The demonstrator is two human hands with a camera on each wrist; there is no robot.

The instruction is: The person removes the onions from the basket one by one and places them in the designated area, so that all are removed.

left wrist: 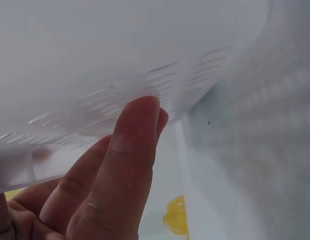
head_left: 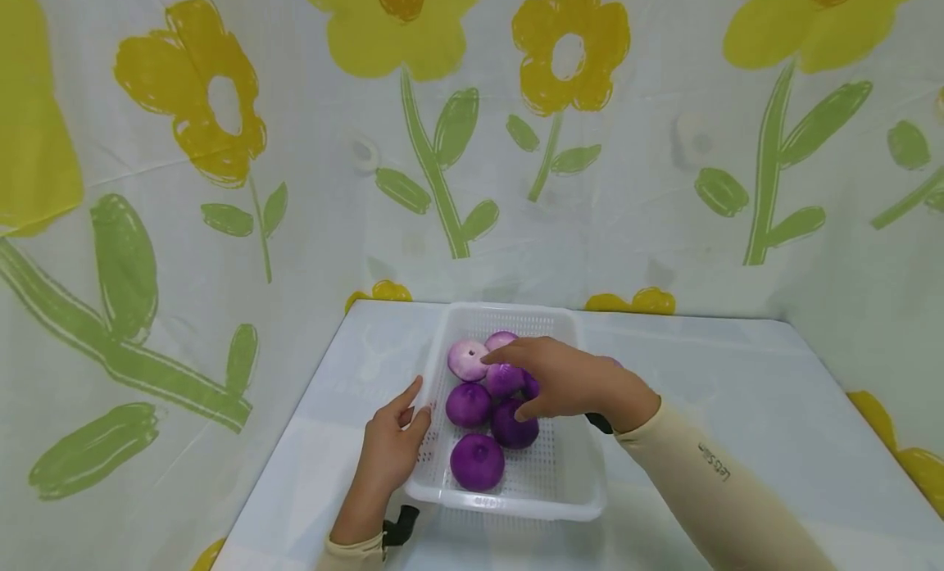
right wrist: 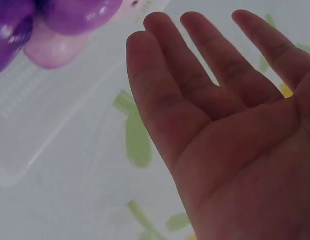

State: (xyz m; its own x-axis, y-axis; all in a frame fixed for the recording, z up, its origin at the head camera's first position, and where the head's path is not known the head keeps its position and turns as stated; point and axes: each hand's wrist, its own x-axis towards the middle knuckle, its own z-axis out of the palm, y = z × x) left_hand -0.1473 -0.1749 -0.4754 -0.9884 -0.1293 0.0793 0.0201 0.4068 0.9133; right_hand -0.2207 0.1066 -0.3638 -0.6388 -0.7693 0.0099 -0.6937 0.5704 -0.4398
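Observation:
A white perforated plastic basket (head_left: 571,473) holds several round purple onions, some dark and some pale. One dark onion (head_left: 477,462) lies nearest the front, and a pale onion (head_left: 468,360) sits toward the back left. My right hand (head_left: 564,378) hovers over the onions with its fingers spread, hiding part of them. Its palm is bare in the right wrist view. At the basket's left side is my left hand (head_left: 391,444), its fingers extended along the outer wall. In the left wrist view, those fingertips (left wrist: 139,112) appear to touch the slotted wall.
The basket stands on a white table (head_left: 686,366). A bit of purple (head_left: 610,360) shows behind my right wrist, mostly hidden. A white cloth (head_left: 310,251) printed with yellow flowers hangs behind and beside the table.

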